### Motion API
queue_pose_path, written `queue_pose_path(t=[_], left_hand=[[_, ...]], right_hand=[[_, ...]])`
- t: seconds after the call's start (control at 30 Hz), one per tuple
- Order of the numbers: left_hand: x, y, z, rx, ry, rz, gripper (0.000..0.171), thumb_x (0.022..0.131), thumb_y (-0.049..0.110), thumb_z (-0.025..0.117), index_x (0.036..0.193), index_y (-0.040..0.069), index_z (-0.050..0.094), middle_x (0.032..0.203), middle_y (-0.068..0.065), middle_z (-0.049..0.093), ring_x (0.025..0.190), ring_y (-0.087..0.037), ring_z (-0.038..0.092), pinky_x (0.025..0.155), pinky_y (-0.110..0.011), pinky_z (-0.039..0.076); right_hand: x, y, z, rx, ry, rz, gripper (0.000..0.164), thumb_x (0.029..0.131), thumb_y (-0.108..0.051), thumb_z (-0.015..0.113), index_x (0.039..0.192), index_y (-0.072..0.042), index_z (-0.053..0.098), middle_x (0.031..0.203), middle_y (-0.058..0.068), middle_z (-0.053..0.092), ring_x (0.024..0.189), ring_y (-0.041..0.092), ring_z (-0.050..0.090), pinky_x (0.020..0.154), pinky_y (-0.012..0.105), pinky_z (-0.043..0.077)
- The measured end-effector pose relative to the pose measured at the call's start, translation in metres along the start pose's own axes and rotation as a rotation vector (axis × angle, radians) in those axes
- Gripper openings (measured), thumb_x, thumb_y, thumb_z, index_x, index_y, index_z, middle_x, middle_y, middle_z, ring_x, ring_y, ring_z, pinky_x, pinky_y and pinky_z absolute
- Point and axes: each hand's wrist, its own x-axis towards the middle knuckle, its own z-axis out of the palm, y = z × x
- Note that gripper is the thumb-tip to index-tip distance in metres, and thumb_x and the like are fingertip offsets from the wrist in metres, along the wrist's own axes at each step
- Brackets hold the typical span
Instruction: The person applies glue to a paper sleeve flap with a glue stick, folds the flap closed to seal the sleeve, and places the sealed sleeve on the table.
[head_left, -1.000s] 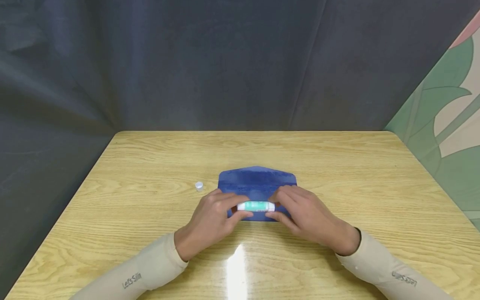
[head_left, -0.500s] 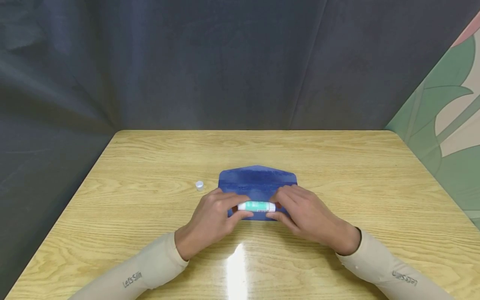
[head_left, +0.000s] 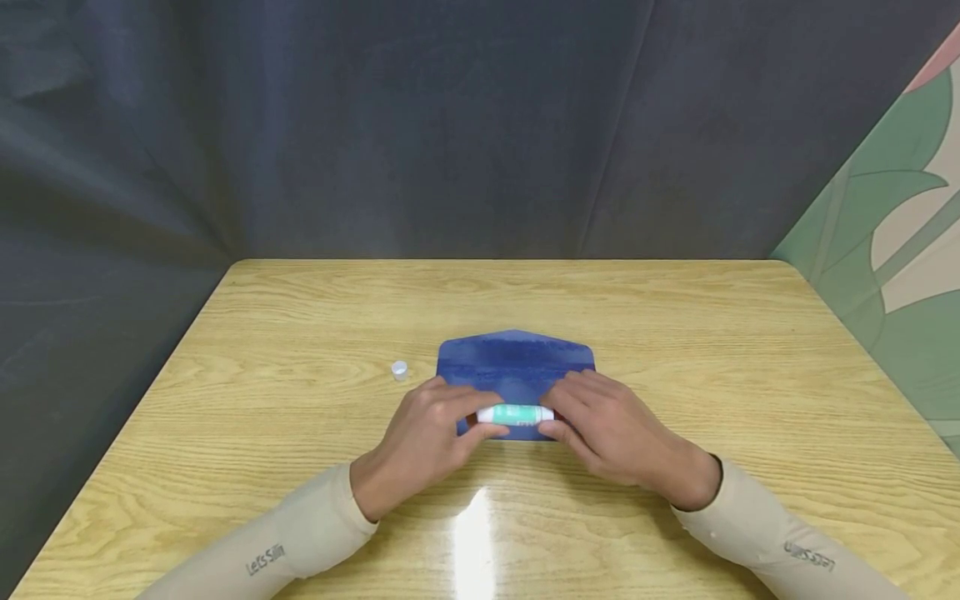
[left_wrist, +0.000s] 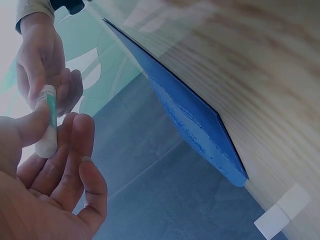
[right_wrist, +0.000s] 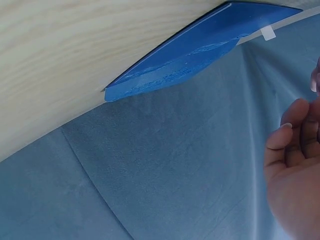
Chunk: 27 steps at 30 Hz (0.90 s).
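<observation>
A glue stick (head_left: 516, 415) with a white and green body lies level between my two hands, above a blue envelope (head_left: 517, 348). My left hand (head_left: 427, 425) pinches its left end between thumb and fingers. At the other end, my right hand (head_left: 618, 429) grips it the same way. In the left wrist view, the white end of the glue stick (left_wrist: 47, 142) shows past the left thumb. The envelope's flap is unfolded away from me, with a darker, streaky smear across it. Only the right hand's curled fingers (right_wrist: 295, 130) show in the right wrist view; the glue stick is hidden there.
A small white cap (head_left: 400, 371) stands on the wooden table (head_left: 300, 333), left of the envelope. Dark cloth (head_left: 450, 125) hangs along the back and left of the table. A panel with a leaf pattern (head_left: 900, 250) borders the right side.
The glue stick has shifted very slightly to the right, and the print on its label sits a little differently. Both hands keep hold of it; the envelope and cap stay put.
</observation>
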Motion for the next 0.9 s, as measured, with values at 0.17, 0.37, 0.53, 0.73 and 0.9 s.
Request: queue_pose_path(t=[0.17,0.37,0.53,0.73,0.9], left_hand=[[0.0004,0.0016,0.0000,-0.004,0.007,0.008,0.020,0.081,0.030,0.081,0.092,0.013,0.077,0.072,0.006,0.072,0.060,-0.004,0.061,0.059,-0.014,0.036],[0.0002,0.0017,0.0007,-0.001,0.017,0.031,0.020,0.081,0.028,0.082,0.092,0.012,0.078,0.077,0.004,0.075,0.063,-0.006,0.064,0.060,-0.015,0.038],[0.0001,0.0014,0.0008,0.002,0.014,0.035,0.020,0.081,0.028,0.082,0.093,0.013,0.078,0.079,0.004,0.076,0.065,-0.007,0.066,0.060,-0.016,0.040],[-0.0012,0.0010,0.0016,0.003,0.007,0.024,0.020,0.080,0.028,0.082,0.092,0.013,0.077,0.080,0.004,0.076,0.067,-0.006,0.066,0.061,-0.016,0.040],[-0.0015,0.0016,0.0012,0.005,-0.077,-0.028,0.018,0.080,0.027,0.083,0.092,0.015,0.076,0.078,0.008,0.073,0.063,-0.003,0.059,0.061,-0.017,0.036]], right_hand=[[0.0001,-0.0010,0.0001,-0.017,-0.031,0.007,0.041,0.110,-0.038,0.027,0.087,-0.017,0.054,0.073,-0.011,0.043,0.066,0.006,0.037,0.064,0.023,0.035],[-0.0012,-0.0011,0.0014,-0.005,-0.047,0.023,0.043,0.110,-0.036,0.023,0.081,-0.017,0.048,0.066,-0.010,0.035,0.061,0.005,0.030,0.061,0.021,0.031],[-0.0020,-0.0003,0.0026,0.017,-0.046,0.030,0.043,0.110,-0.035,0.023,0.077,-0.018,0.045,0.063,-0.010,0.032,0.059,0.004,0.026,0.060,0.019,0.028],[-0.0028,-0.0008,0.0019,0.020,-0.075,0.054,0.042,0.110,-0.034,0.026,0.078,-0.018,0.047,0.064,-0.010,0.032,0.060,0.003,0.025,0.061,0.019,0.028],[-0.0029,-0.0014,0.0009,0.045,-0.092,0.078,0.029,0.108,-0.032,0.040,0.085,-0.020,0.053,0.069,-0.013,0.040,0.063,0.002,0.033,0.066,0.022,0.036]])
